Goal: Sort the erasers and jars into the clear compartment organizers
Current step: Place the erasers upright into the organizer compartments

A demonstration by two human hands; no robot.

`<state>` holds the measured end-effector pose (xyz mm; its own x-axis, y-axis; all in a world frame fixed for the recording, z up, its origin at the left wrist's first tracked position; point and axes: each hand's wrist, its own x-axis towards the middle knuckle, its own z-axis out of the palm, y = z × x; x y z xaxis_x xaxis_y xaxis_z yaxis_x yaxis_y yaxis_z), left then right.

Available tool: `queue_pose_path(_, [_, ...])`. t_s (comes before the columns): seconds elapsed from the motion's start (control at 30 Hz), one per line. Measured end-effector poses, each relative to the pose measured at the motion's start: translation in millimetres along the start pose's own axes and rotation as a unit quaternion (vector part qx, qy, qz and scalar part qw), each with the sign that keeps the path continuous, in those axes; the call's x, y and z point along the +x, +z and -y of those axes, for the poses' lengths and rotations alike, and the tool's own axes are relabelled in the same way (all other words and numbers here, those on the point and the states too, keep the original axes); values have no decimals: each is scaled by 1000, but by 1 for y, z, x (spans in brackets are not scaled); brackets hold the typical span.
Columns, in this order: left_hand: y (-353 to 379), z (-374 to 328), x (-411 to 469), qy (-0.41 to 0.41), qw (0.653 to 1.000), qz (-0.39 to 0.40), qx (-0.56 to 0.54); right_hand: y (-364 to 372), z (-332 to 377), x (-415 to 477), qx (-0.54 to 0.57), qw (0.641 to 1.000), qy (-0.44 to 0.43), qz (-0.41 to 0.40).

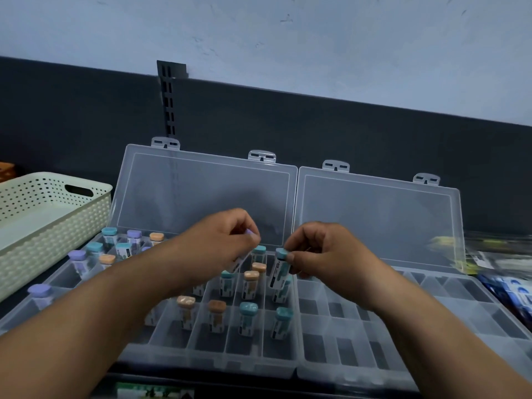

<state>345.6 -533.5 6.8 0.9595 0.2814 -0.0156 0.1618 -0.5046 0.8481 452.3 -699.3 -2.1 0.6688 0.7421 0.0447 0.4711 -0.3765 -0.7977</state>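
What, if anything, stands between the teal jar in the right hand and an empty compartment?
Nothing visible. The right hand holds the teal jar over the left organizer, lid open; another jar stands just below, but empty compartments lie beside it.

Dim, bluish light; soft focus; right edge motion-blurred.

A head-worn wide-angle camera looks forward and down, close above the open organizers.

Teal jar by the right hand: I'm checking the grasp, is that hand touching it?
Touching. The head view shows the right hand pinching the teal jar near its cap, thumb against it.
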Motion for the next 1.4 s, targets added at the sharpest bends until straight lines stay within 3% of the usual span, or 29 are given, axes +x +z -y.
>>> queue_pose_path(0.2, [-2,9,-2,25,998,-40,30,2,-9,-4,-58,998,2,8])
queue_pose_path(0.47, [6,19,-1,-1,986,7,167,10,-18,-4,-88,996,2,27])
queue_pose_path(0.8, [17,26,3,-27,972,75,219,20,-27,-4,-96,994,14,51])
queue_pose_path(1.13, [17,27,5,-39,968,90,229,17,-30,-5,-121,990,17,71])
queue_pose_path(1.4, [16,25,3,-46,980,55,188,11,-23,-8,-137,989,-2,49])
